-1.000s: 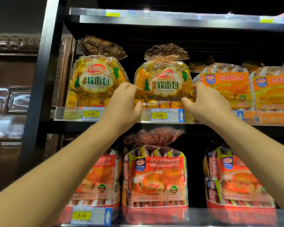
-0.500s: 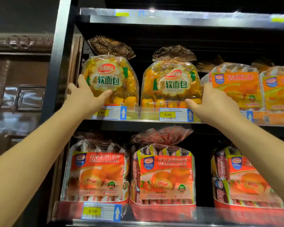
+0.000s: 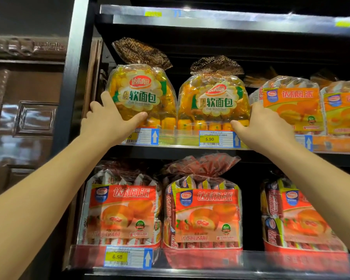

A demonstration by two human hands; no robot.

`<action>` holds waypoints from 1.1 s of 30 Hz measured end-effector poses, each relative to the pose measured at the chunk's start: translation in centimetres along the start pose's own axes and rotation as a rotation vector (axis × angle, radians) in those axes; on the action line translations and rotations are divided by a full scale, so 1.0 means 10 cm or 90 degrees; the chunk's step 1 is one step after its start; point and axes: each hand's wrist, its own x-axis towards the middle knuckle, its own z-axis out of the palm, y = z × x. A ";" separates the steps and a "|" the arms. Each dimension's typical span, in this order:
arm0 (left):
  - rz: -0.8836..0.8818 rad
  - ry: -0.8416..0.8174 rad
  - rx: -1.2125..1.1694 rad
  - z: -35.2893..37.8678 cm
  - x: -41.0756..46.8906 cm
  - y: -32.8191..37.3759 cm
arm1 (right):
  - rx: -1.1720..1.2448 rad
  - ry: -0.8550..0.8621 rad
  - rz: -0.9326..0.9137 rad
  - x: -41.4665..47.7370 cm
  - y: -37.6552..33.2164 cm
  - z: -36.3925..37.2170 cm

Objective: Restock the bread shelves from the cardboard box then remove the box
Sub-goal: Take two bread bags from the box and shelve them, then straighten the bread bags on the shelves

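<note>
Two yellow bags of soft French bread stand side by side on the middle shelf (image 3: 180, 146). My left hand (image 3: 109, 120) cups the lower left corner of the left yellow bag (image 3: 141, 93), thumb across its front. My right hand (image 3: 265, 126) presses against the lower right edge of the right yellow bag (image 3: 214, 98), fingers tucked between it and an orange bag (image 3: 291, 106). The cardboard box is out of view.
More orange bags fill the right of the middle shelf. Red-orange bags (image 3: 204, 211) line the lower shelf (image 3: 190, 269). A metal shelf (image 3: 210, 19) runs above. A black upright post (image 3: 73, 67) borders the left; brown panelling (image 3: 24, 118) lies beyond it.
My left hand left the middle bag's left side and moved to the left bag's outer corner. My right hand stayed at the middle bag's right edge. The two yellow bags now stand closer together.
</note>
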 end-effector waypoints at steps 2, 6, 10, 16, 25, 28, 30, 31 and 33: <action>0.002 -0.004 -0.005 -0.01 -0.01 -0.02 | 0.004 0.003 0.006 -0.01 0.00 0.01; 0.005 -0.003 -0.007 0.00 -0.05 -0.03 | 0.011 -0.004 0.019 -0.02 0.01 0.00; 0.034 0.017 0.038 0.01 -0.17 0.01 | 0.014 -0.003 0.009 -0.05 0.03 -0.02; 0.179 0.029 0.145 -0.10 -0.53 0.20 | -0.012 -0.037 -0.100 -0.33 0.00 -0.21; 0.414 -0.102 0.049 0.05 -1.87 0.49 | -0.053 -0.216 -0.219 -1.52 0.26 -0.54; 0.458 -0.157 0.017 0.23 -2.32 0.46 | -0.070 -0.294 -0.206 -1.95 0.51 -0.51; 0.466 -0.209 -0.004 0.37 -2.60 0.45 | -0.077 -0.349 -0.201 -2.22 0.71 -0.43; 0.468 -0.237 -0.004 0.45 -2.73 0.46 | -0.078 -0.374 -0.198 -2.35 0.81 -0.40; 0.470 -0.293 0.012 0.60 -2.99 0.50 | -0.072 -0.419 -0.186 -2.58 0.99 -0.36</action>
